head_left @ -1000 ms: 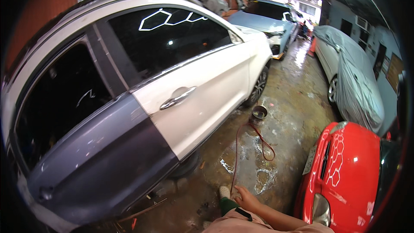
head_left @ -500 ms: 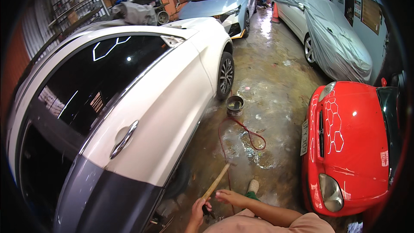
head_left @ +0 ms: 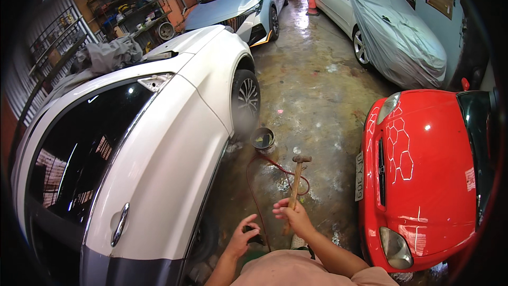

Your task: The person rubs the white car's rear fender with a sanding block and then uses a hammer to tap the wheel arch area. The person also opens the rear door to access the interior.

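Note:
My right hand (head_left: pixel 296 218) grips a hammer (head_left: pixel 296 184) by its wooden handle, some fingers loosely extended. The hammer stands nearly upright, metal head at the top, and the handle's lower end shows below the hand. To its left, my left hand (head_left: pixel 242 237) is half curled, thumb and forefinger apart. A small black object (head_left: pixel 257 239) sits against its lower fingers and seems held there; its kind cannot be made out. Left of my hands stands a white car (head_left: pixel 164 143) with a chrome door handle (head_left: pixel 120 225) and a grey lower body.
A red car (head_left: pixel 434 153) fills the right side. On the wet floor are a dark bucket (head_left: pixel 263 139) and a looped red hose (head_left: pixel 248 180). Behind stand a covered car (head_left: pixel 391 32), an orange cone (head_left: pixel 312 4), a silver-blue car (head_left: pixel 227 0) and loaded shelves (head_left: pixel 124 8).
The hammer has passed from my left hand to my right, and has swung upright. Both hands have come up and apart. The view has shifted, so the cars sit further left.

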`<state>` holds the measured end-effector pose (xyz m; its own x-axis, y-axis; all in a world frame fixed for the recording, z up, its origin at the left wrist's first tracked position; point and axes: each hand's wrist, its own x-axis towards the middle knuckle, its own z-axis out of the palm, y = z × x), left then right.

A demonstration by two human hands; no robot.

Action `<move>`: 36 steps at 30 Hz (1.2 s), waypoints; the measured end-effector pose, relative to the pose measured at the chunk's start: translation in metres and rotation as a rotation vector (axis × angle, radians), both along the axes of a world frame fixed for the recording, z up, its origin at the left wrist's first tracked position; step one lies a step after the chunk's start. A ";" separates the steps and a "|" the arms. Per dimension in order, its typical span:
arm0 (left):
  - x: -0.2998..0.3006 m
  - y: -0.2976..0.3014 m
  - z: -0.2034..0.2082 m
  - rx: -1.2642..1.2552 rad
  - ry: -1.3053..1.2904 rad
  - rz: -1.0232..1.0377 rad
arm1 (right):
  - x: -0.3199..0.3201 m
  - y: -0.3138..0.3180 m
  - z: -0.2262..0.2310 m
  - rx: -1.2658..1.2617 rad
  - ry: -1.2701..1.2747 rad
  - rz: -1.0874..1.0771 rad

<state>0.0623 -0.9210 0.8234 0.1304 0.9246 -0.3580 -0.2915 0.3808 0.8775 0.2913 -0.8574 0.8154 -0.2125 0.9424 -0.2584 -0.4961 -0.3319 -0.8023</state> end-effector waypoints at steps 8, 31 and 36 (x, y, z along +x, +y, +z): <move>-0.051 0.096 -0.062 -0.279 -0.098 0.388 | 0.090 0.041 -0.074 -0.050 -0.688 -0.106; -0.108 0.556 -0.197 -0.345 0.456 0.120 | 0.207 0.337 -0.166 -0.632 -1.393 0.582; -0.115 0.593 -0.221 -0.313 0.431 0.171 | 0.195 0.422 -0.145 -0.638 -1.364 0.559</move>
